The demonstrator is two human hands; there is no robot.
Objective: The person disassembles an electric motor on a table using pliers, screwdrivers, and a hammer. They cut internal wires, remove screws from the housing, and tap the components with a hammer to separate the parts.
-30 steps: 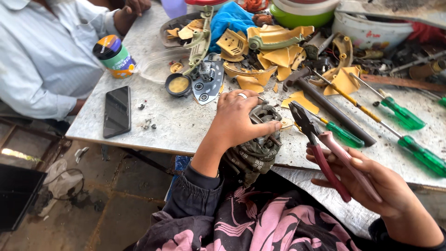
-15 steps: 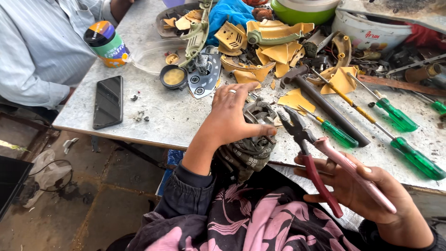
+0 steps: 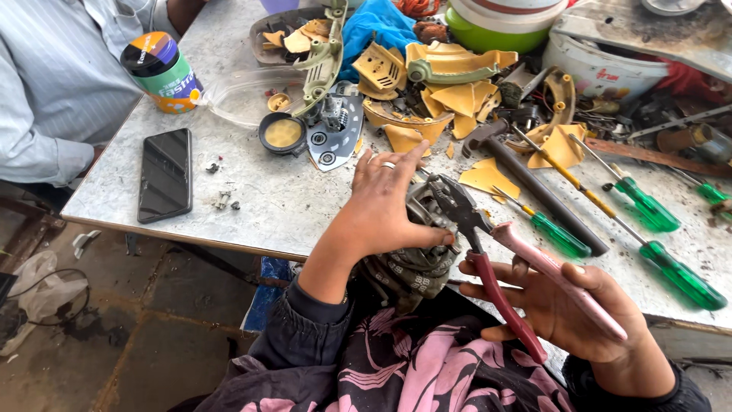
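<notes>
My left hand (image 3: 385, 202) lies spread over the grey motor housing (image 3: 408, 263), which sits at the near edge of the worktable (image 3: 252, 198) and half against my lap, thumb hooked round its right side and the fingers flat on top, so it is pressed down rather than pinched. My right hand (image 3: 568, 309) is closed around the two handles of the pliers (image 3: 488, 244), one dark red and one pink, with the handles held apart; the nose rests at the top of the housing, just beside my left thumb, and I cannot tell whether it is biting on anything there. The danger I see is a slip: if the nose loses its hold under force, it could jump toward that thumb (it is very close), or the housing could roll off the table edge, since only one hand steadies it. Near my right hand lie green-handled screwdrivers (image 3: 648, 206) and a dark hammer (image 3: 534, 187), easy to knock. A black phone (image 3: 165, 174) lies well apart to the left, near another person's striped sleeve (image 3: 53, 91).
</notes>
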